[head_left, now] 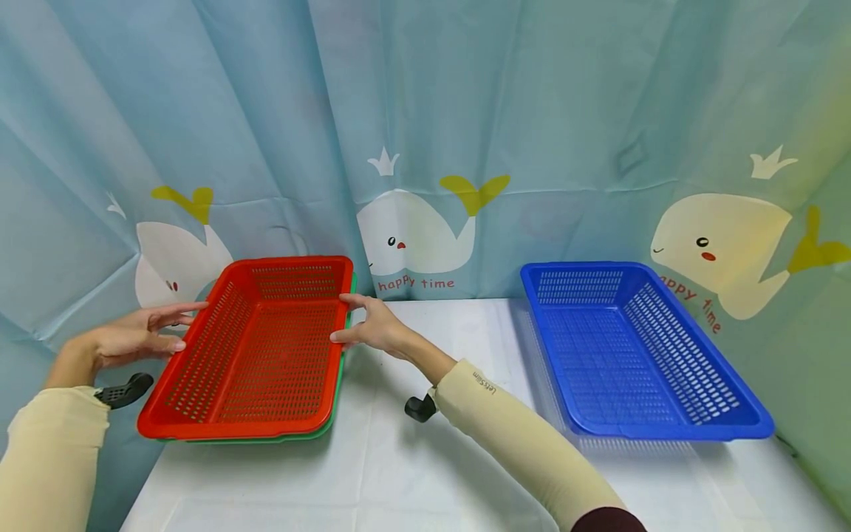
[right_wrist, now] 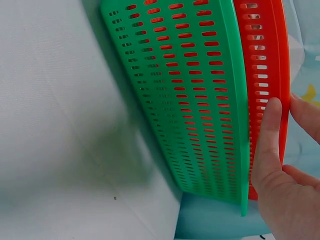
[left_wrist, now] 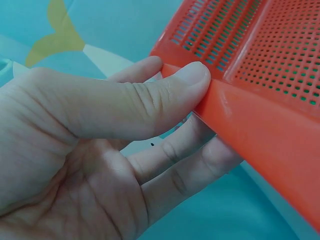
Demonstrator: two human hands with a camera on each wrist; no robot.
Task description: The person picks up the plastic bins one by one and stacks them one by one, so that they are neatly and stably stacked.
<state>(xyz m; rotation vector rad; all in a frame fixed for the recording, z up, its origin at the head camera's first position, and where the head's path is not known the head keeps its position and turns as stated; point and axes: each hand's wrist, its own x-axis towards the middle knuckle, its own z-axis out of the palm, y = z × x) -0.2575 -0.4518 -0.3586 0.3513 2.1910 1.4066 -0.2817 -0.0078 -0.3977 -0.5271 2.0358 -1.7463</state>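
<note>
The red basket [head_left: 279, 362] sits at the left of the table [head_left: 412, 473], nested in the green basket [right_wrist: 240, 90], its rim standing above the green one. That nesting is your first hazard: if the two walls bind, the green basket could ride up with the red and then drop.

Your left hand [head_left: 139, 334] pinches the left rim, thumb on top and fingers under the edge, the rest of the hand loosely spread. Your right hand [head_left: 375, 324] pinches the opposite rim between thumb and fingers, partly closed and not wrapped round it. Both are fingertip holds on smooth plastic, so a jerk or an uneven pull could slip one side and tip the basket, or wedge a corner inside the green one. Your right fingertips also lie close to the green rim and could catch on it.

The left side seems to reach past the table's edge; push that way and the stack could tilt off. The black wrist mount [head_left: 125, 391] by the near left corner could snag the rim.

Farther right, the blue basket [head_left: 618, 355] rests on a see-through basket [head_left: 544, 373]; a wide swing could knock them.
</note>
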